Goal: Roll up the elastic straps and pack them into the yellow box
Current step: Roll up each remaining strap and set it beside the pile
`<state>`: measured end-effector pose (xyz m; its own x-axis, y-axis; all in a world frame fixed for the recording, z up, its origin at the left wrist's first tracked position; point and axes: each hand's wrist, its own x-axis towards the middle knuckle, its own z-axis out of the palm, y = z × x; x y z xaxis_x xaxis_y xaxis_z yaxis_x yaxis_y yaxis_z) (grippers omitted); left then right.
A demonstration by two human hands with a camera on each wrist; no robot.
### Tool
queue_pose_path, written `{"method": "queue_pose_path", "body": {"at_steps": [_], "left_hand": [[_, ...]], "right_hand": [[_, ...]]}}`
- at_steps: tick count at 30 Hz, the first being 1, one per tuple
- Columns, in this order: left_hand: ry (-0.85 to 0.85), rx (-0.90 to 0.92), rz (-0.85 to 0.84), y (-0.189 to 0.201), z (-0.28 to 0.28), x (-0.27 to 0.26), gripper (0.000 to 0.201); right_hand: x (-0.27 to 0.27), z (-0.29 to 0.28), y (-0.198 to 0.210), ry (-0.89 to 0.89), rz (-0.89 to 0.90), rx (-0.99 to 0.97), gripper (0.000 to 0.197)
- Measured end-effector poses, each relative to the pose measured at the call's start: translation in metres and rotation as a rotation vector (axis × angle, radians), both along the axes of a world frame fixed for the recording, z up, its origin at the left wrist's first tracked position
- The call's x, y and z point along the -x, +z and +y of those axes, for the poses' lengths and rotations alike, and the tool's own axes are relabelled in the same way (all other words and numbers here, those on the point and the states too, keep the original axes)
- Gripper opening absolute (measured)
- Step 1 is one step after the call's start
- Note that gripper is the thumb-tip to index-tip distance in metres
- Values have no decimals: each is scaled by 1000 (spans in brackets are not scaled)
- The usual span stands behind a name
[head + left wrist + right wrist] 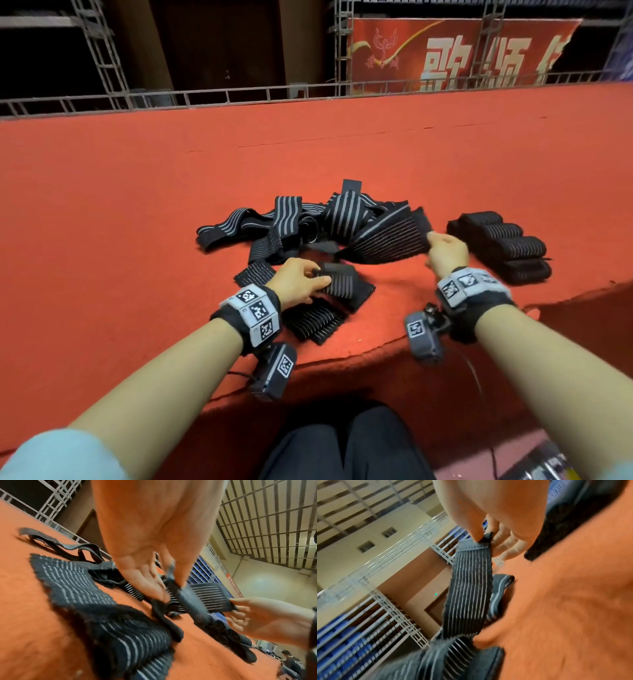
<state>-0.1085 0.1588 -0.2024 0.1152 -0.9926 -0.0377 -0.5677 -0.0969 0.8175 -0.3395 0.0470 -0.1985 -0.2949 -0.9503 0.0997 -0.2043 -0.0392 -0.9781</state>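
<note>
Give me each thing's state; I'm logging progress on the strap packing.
Strap in hand: unrolled, lifted at one end.
Loose straps: unrolled, tangled on the carpet.
Rolled straps: rolled, lying side by side.
Left hand: grips a strap end.
Right hand: pinches the lifted end.
Yellow box: not in view.

Both hands [298, 281] [447, 251] on striped straps [387, 236], red carpet [137, 205].

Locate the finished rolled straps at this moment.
In the head view the rolled straps lie in a tight row on the red carpet, on the right, just beyond the right hand and beside the loose strap pile.
</note>
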Motion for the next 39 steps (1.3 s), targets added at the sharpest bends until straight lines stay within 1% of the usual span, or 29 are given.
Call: {"method": "queue_pose_path", "body": {"at_steps": [1, 3, 5, 6, 8, 10, 11, 13, 15, 16, 18, 20, 22, 24, 27, 28, 29, 30, 32, 34, 35, 36, 37, 39], "left_hand": [[-52, -6, -15, 2, 0, -2, 10], [-107, -7, -123, 3, -5, -7, 28], [-102, -17, -243, 2, -9, -12, 41], [-118, -33, -321, 0, -11, -14, 43], [-173, -78, -489, -7, -14, -15, 35], [-212, -95, -675, -14, -14, -14, 27], [-227, -100, -774, -16, -13, -12, 27], [-265, -126, -956, -19, -9, -8, 34], [-285, -149, -1035, -19, -7, -7, 41], [-288, -150, -1043, -18, -6, -8, 42], [-289, -126, -1024, -11, -6, -14, 41], [-291, -72, -957, -2, -7, -24, 38], [-293, -1, -893, 9, -6, -30, 36], [-270, 92, -796, 19, -3, -35, 35], [-207, 228, -596, 29, 3, -35, 31], [-184, 256, -520, 32, 5, -34, 30], [-163, 271, -450, 34, 6, -34, 28], [-147, 276, -403, 35, 8, -35, 27], [-131, 263, -410, 36, 11, -40, 28], [-140, 203, -463, 34, 14, -48, 37], [-151, 158, -483, 32, 16, -53, 40], [-168, 122, -498, 30, 18, -58, 38], [-189, 92, -504, 27, 19, -63, 32], [-220, 36, -522, 23, 21, -73, 18]], "right_hand": [[8, -5, 5, -40, 24, 21, 23], [16, -9, 19, -102, 68, 100, 17], [18, -8, 34, -154, 94, 187, 13], [18, -7, 40, -191, 87, 231, 17], [14, -3, 50, -234, 45, 304, 24], [7, 3, 54, -223, 46, 334, 24], [5, 6, 52, -208, 49, 339, 23], [0, 14, 47, -157, 50, 351, 18], [-4, 22, 41, -81, 77, 369, 15], [-6, 25, 38, -23, 121, 378, 17], [-13, 30, 30, 154, 236, 374, 32], [-25, 37, 23, 331, 320, 287, 40], [-37, 45, 14, 465, 407, 199, 38], [-50, 55, 7, 614, 505, 147, 28], [-68, 70, 1, 836, 705, 177, 10], [-72, 73, 0, 872, 758, 179, 11], [-76, 75, -3, 872, 805, 173, 21], [-79, 74, -7, 853, 814, 175, 27], [-82, 70, -13, 815, 733, 180, 27], [-79, 66, -13, 810, 646, 166, 32], [-77, 65, -10, 797, 594, 145, 29], [-75, 65, -7, 769, 530, 126, 26], [-72, 62, -6, 740, 452, 102, 23], [-66, 55, -3, 659, 278, 34, 25]]}}
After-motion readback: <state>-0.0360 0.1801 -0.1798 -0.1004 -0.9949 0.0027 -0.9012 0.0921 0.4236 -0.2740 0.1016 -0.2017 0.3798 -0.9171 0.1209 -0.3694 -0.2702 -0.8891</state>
